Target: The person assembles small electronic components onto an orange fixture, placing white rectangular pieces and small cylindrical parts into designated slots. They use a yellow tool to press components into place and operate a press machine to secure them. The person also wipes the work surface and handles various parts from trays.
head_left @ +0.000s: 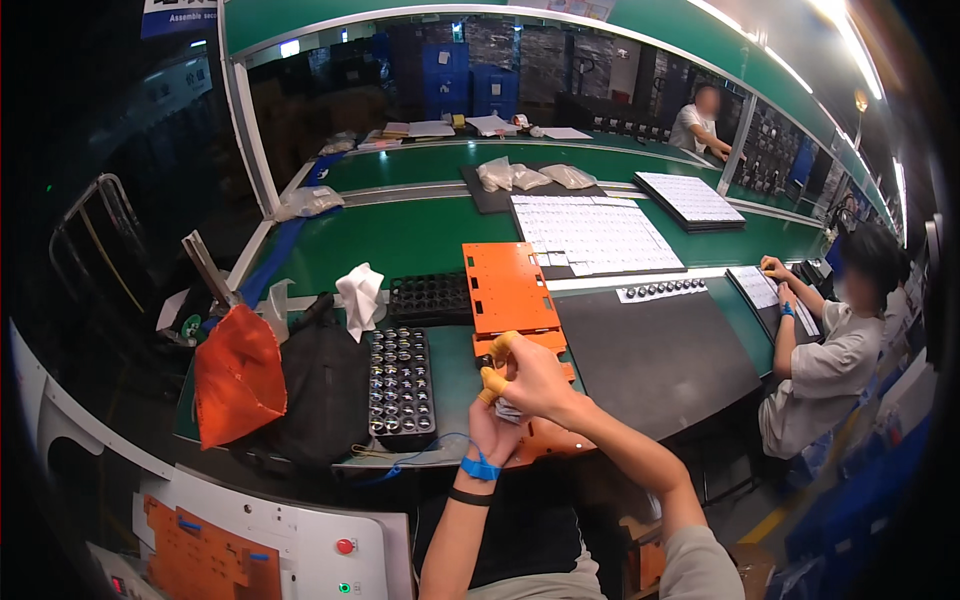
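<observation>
Looking down on a smooth green bench top, edged by white metal posts and lit from the right by long white ceiling tubes. Covered at right by a flat dark grey mat; laid farther back with a broad white gridded panel and clear plastic bags of pale contents. Shared, beyond the mat, with a co-worker in a light shirt. Crowded at left by a bright orange-red cloth and a black tray of shiny round-topped pieces.

Pinching a small dark round piece in the right bare hand, yellow-covered fingertips closed about it, over the near end of a flat orange slotted plate. Looks stubby, nearly black; too small for finer detail. Can see the left bare hand just below, blue-strapped at the wrist, partly overlapped; cannot tell its grip.
</observation>
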The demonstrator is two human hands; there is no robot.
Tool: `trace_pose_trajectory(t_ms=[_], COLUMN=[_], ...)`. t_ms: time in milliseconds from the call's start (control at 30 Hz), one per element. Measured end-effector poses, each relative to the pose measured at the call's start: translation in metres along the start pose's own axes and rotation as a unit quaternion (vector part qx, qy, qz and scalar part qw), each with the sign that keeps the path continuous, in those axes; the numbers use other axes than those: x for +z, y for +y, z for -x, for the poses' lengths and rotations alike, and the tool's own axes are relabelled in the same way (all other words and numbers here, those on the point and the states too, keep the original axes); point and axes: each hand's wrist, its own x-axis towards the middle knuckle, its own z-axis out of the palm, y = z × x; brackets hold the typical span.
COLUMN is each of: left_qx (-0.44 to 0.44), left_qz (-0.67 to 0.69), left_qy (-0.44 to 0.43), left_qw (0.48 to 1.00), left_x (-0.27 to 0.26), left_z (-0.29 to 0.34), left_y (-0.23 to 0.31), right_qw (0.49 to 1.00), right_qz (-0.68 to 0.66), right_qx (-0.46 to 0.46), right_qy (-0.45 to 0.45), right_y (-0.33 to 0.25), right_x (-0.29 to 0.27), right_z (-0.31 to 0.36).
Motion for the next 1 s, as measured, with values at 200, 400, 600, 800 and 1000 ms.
trace_pose_trajectory(t_ms=[200,400,600,800,1000], left_qx=[-0.038,-0.017,-0.009,0.021,-0.009], left_qz=[0.029,-0.027,-0.094,-0.135,-0.177], left_qy=[-0.041,-0.007,-0.038,0.017,-0.026], left_qw=[0.998,0.999,0.995,0.990,0.984], left_x=[-0.005,0.006,-0.002,0.013,-0.014], left_z=[-0.003,0.000,0.001,0.003,0.000], left_y=[0.003,-0.003,-0.002,-0.007,-0.008], right_qw=[0.994,0.984,0.987,0.982,0.977], right_qz=[-0.105,-0.166,-0.143,-0.154,-0.183], right_qx=[0.018,0.043,0.003,-0.067,-0.075], right_qy=[0.024,0.056,0.070,0.084,0.085], right_y=[0.023,0.038,0.034,0.028,0.011], right_x=[-0.019,-0.022,-0.034,-0.027,-0.025], right_z=[0.036,0.049,0.056,0.059,0.056])
